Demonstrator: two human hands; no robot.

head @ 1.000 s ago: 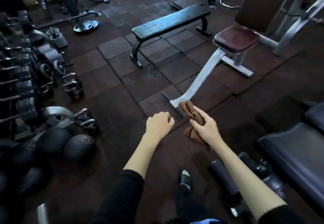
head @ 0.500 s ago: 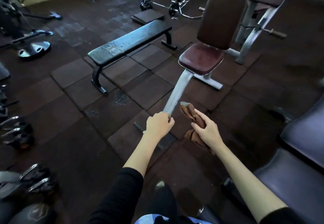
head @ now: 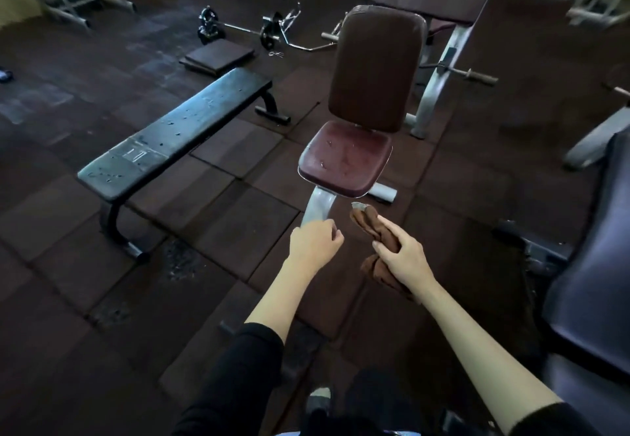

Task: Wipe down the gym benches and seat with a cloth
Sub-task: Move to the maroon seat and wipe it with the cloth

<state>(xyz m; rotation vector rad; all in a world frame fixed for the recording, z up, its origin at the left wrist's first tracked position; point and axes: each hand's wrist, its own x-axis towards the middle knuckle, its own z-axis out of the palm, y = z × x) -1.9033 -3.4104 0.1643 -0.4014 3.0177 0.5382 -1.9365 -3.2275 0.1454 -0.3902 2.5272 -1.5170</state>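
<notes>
- Cloth [head: 370, 227] is brown, soft and floppy. It looks light. It will bend and fold any way, and it will not break.
- Right hand [head: 405, 258] holds the cloth bunched up. Its fingers [head: 388, 230] are curled round the middle of it. One end sticks out past the fingertips toward the seat. The other end hangs down under the wrist.
- Best hold, I think, is a flat wad under the palm. Then more cloth rubs the pad and no loose end drags.
- Left hand [head: 313, 243] has its fingers curled in. I see nothing in it. It is up in the air, in front of the grey leg [head: 318, 207] of the seat.
- Seat [head: 346, 159] is a dark red pad just ahead of both hands. The cloth is near it but not touching. The pad has little scuffs and specks on it. A backrest [head: 375, 67] stands up behind it.
- Long black bench [head: 170, 138] is off to the left, well apart from the hands. It has small marks on top.
- Another dark bench [head: 586, 299] is close by on the right.
- Wiping is not going on now. The seat looks like the nearest thing to wipe.
</notes>
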